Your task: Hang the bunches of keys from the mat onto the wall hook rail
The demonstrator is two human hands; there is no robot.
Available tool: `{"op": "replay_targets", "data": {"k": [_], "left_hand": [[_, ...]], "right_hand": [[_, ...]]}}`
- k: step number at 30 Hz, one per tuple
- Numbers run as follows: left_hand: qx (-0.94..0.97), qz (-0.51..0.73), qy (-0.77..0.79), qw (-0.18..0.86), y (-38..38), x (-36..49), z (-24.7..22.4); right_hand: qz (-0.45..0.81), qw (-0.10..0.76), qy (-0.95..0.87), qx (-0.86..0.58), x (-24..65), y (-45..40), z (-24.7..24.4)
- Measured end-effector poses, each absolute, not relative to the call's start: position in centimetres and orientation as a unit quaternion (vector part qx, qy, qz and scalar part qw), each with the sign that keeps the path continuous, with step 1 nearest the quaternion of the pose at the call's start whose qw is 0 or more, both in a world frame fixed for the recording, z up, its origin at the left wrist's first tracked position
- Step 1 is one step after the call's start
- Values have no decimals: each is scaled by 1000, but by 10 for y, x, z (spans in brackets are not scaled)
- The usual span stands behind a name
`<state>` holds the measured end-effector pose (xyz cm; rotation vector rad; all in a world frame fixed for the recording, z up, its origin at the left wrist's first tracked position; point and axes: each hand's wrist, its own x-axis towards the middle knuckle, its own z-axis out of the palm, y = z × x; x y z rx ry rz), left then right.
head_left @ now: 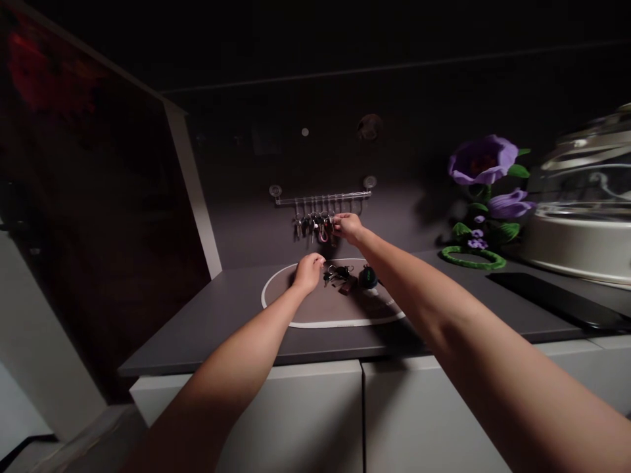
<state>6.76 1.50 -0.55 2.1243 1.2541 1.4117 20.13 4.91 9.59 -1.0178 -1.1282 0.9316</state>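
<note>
A clear rail [325, 198] with several hooks is fixed to the dark wall, and bunches of keys [310, 225] hang from it. My right hand [348, 227] reaches up to the rail's right part, its fingers pinched at a key ring with keys among the hanging ones. Lower down, my left hand [309, 272] hovers over the oval mat with its fingers curled together; what they hold, if anything, is hidden. Just right of it, more keys [339, 274] lie on the mat, beside a brown-red tag [348, 285] and a dark round object [367, 277].
The oval brown mat [315, 315] with a white rim lies on a dark counter [197, 335]. To the right stand a purple artificial flower [486, 161], a dark flat slab [552, 299] and a cream container with a clear lid [586, 230]. White cabinets [305, 414] are below.
</note>
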Motion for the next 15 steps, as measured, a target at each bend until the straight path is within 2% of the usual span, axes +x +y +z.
{"op": "replay_targets", "data": {"k": [5, 15], "left_hand": [[743, 490, 434, 142, 18, 65, -8], [749, 474, 438, 147, 13, 65, -5]], "right_hand": [[416, 604, -508, -452, 203, 42, 97], [428, 608, -496, -449, 205, 31, 91]]}}
